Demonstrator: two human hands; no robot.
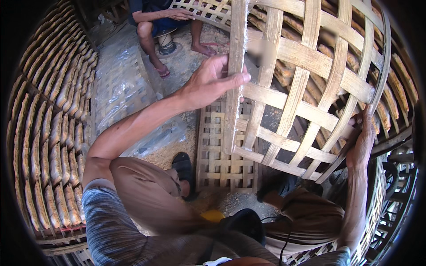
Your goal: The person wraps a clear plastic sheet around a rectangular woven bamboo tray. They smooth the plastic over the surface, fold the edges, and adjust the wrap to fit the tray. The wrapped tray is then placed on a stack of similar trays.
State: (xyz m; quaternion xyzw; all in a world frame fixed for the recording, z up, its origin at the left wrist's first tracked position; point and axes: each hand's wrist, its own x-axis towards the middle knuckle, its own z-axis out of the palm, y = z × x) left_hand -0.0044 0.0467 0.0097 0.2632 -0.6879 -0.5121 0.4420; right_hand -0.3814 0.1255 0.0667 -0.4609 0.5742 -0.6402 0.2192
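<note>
Both hands hold a large woven bamboo lattice tray [299, 76], tilted up before me at the upper right. My left hand [213, 79] grips its near left wooden edge strip, thumb over the front and fingers partly hidden behind it. At the right rim, my right hand [361, 136] holds the frame; some of its fingers are behind the weave. White residue runs along the left strip. Below the raised tray, another woven bamboo tray [218, 143] lies flat on the floor between my feet.
Racks of long, pale brown slabs [55, 159] stand at the left and behind the raised tray. Clear plastic sheeting [133, 99] covers woven trays at the left. A co-worker's hand [179, 14] touches a lattice tray at the top. Crumbs [166, 149] litter the concrete floor.
</note>
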